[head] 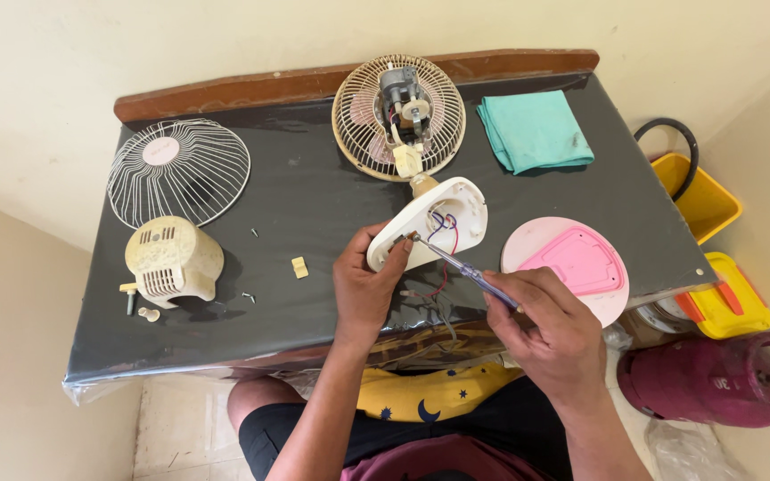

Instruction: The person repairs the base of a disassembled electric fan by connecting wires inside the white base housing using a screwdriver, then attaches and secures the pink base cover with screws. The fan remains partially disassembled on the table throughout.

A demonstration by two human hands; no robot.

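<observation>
My left hand grips the near edge of a cream fan base shell, opened up with coloured wires showing inside. My right hand holds a screwdriver with a blue see-through handle; its tip reaches into the shell near my left fingers. The shell's neck joins the rear fan guard, which lies flat with the bare motor in its middle.
On the dark table lie a white front grille, a cream motor cover, a pink-and-white base plate, a folded teal cloth, and small screws and a clip. Yellow bins and a maroon gas cylinder stand to the right.
</observation>
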